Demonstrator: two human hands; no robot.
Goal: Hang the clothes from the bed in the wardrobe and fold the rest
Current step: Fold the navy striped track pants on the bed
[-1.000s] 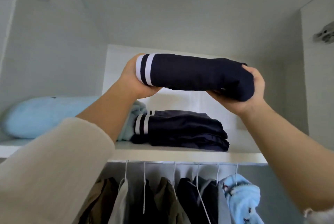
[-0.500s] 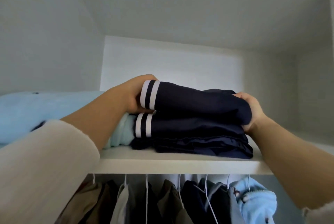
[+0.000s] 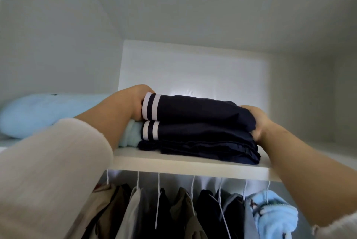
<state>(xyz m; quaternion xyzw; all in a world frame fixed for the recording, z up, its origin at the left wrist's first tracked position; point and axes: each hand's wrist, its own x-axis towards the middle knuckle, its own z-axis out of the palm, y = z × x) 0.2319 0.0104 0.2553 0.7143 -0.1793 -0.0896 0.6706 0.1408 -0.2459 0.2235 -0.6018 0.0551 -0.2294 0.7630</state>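
Observation:
A folded navy garment with two white stripes (image 3: 195, 109) lies on top of a similar folded navy pile (image 3: 201, 138) on the white wardrobe shelf (image 3: 185, 164). My left hand (image 3: 135, 101) grips its striped left end. My right hand (image 3: 257, 121) grips its right end, fingers curled round the fabric. Both forearms reach up over the shelf's front edge.
A light blue pillow-like bundle (image 3: 38, 113) lies on the shelf at the left, with a pale blue folded cloth (image 3: 131, 134) next to the navy pile. Below the shelf several garments on white hangers (image 3: 191, 209) fill the rail, with a light blue fleece (image 3: 274, 217) at the right.
The navy garment came down from above the shelf onto the navy pile, both hands still holding its ends. In the last half second the hands barely moved.

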